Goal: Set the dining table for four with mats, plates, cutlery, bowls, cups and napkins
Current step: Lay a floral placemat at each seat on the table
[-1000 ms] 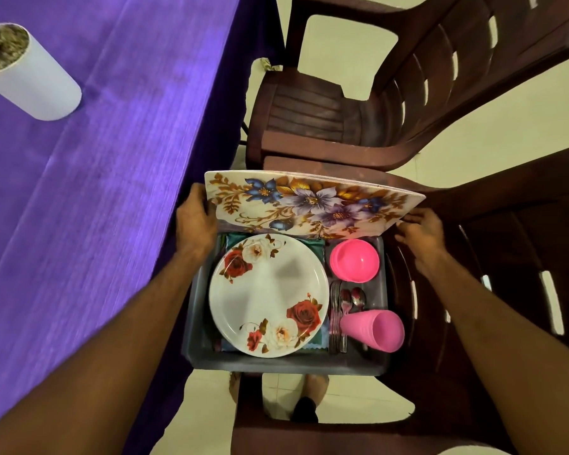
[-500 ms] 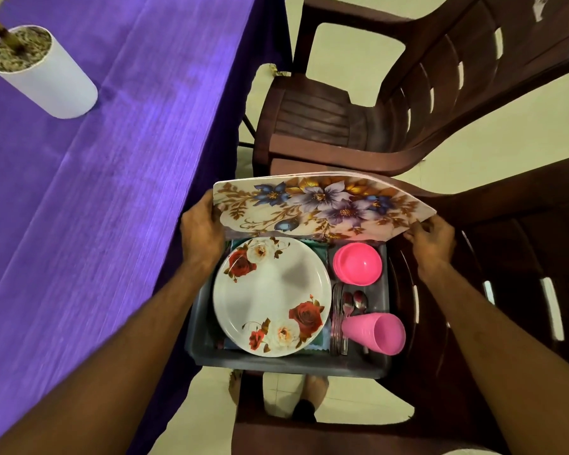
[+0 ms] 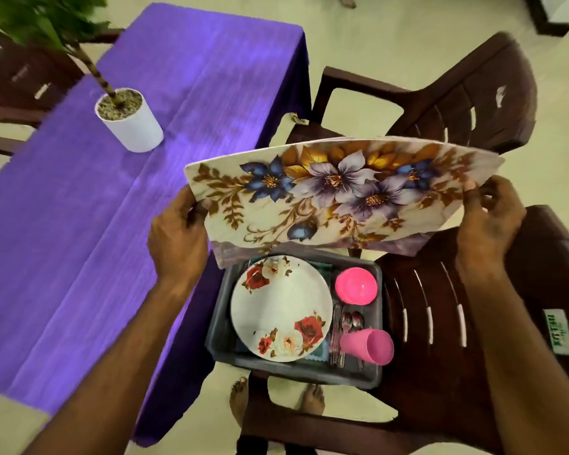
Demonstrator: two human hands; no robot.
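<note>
I hold a stack of floral mats (image 3: pixel 339 195) in the air above a grey bin (image 3: pixel 296 371) that sits on a brown chair (image 3: pixel 440 323). My left hand (image 3: pixel 174 241) grips the stack's left edge and my right hand (image 3: pixel 488 218) grips its right edge. In the bin lie a white rose-patterned plate (image 3: pixel 281 307), a pink bowl (image 3: pixel 355 285), a pink cup (image 3: pixel 368 346) on its side and steel cutlery (image 3: pixel 342 333). A teal napkin (image 3: pixel 319 351) peeks from under the plate. The table under its purple cloth (image 3: pixel 112 198) stretches to the left.
A white pot with a plant (image 3: pixel 128 121) stands on the table's far part. A second brown chair (image 3: pixel 440 103) stands beyond the bin, and another chair (image 3: pixel 10 80) is at the far left. My bare feet (image 3: pixel 276 399) show below the bin.
Both hands have lifted the mat stack up and out of the bin, and it now hangs higher and tilted toward me. My head has risen, showing more of the table.
</note>
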